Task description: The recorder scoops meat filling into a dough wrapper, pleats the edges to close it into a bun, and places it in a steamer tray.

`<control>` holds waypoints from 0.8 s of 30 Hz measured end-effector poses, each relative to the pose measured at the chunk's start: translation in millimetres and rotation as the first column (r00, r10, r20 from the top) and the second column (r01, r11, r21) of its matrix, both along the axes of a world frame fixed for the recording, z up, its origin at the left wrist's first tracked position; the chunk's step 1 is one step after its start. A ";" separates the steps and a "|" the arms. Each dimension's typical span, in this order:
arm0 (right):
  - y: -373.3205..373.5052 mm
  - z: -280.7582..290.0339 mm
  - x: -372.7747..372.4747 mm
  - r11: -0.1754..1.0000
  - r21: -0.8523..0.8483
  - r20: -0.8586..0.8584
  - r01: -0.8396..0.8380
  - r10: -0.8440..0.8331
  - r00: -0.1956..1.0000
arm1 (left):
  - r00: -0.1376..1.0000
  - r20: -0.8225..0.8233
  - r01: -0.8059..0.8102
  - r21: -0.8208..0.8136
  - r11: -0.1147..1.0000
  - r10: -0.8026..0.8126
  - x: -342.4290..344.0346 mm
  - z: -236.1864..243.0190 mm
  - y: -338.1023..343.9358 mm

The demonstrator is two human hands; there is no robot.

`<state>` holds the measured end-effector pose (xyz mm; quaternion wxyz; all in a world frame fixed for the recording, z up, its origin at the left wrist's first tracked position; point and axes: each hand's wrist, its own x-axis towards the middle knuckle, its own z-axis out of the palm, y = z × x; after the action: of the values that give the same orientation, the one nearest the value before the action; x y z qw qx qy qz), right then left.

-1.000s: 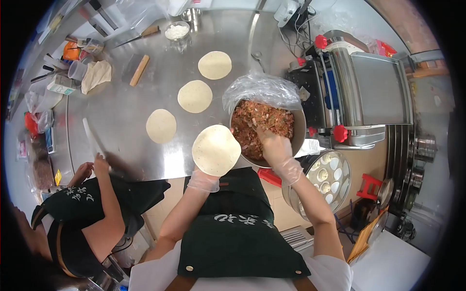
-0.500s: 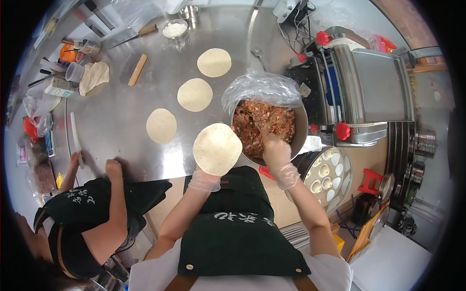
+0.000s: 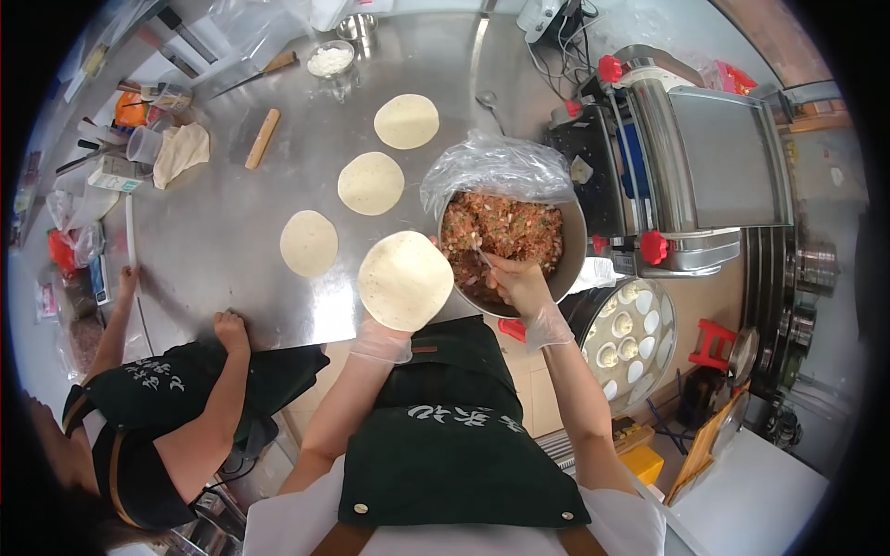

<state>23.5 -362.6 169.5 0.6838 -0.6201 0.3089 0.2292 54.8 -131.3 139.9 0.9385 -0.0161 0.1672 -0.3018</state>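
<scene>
My left hand (image 3: 382, 335) bears a flat dough round (image 3: 406, 281) on top of it; most of the palm and fingers are hidden underneath. It is close to the near left rim of a deep metal pot (image 3: 577, 246). Reddish minced filling (image 3: 514, 227) with pale and green bits fills the pot. My right hand (image 3: 521, 285) is closed around the handle of a thin utensil (image 3: 484, 257). Its tip is in the filling at the pot's left side, and I cannot make out its full shape. Clear plastic cuffs circle both my wrists.
Three dough rounds (image 3: 371, 183) lie on the steel table (image 3: 250, 208). Crumpled plastic film (image 3: 496, 167) covers the pot's far rim. A roller machine (image 3: 667, 157) stands right, above a round tray of small dough pieces (image 3: 640, 324). At left, a co-worker's hand (image 3: 231, 330) rests at the table edge.
My right hand has turned and shifted slightly left, bringing the utensil to the pot's left side. My left hand and its dough round moved slightly left. The co-worker's hands shifted.
</scene>
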 end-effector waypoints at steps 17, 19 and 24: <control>32.7 104.3 -43.8 0.010 -0.973 0.162 0.232 0.748 0.644 | 0.941 0.328 -0.044 0.375 0.926 -0.088 39.1 62.0 -77.9; 36.6 95.9 -47.5 0.097 -0.967 0.231 0.234 0.718 0.657 | 0.955 0.290 -0.021 0.294 0.956 -0.069 38.5 37.6 -79.8; 35.4 97.3 -44.9 0.674 -0.711 0.573 0.201 0.389 0.721 | 0.990 0.068 0.123 0.016 0.992 -0.124 34.9 40.5 -77.4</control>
<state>-21.4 -327.1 266.8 0.4254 -0.8945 0.0631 -0.1220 89.8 -208.6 180.4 0.9232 0.0105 0.1373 -0.3587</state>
